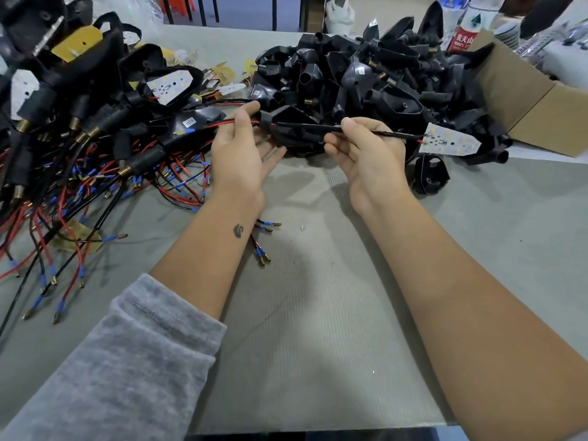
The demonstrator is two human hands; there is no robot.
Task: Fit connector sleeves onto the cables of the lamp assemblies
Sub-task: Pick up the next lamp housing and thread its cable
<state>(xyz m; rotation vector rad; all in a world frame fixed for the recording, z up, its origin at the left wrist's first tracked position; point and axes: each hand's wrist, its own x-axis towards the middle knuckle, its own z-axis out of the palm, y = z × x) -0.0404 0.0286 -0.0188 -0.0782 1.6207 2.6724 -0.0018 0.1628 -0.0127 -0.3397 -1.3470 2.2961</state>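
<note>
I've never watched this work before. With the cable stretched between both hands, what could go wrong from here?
1. The right hand pinches the cable near the LED board; a hard pull might strain the wires where they join it.
2. The left hand holds the red wire above a tangled wire pile, where it could snag.

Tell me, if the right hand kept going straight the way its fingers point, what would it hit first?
Probably the black housing threaded on the cable that the right hand pinches; its fingers point left toward it. Depth is hard to judge.
</note>
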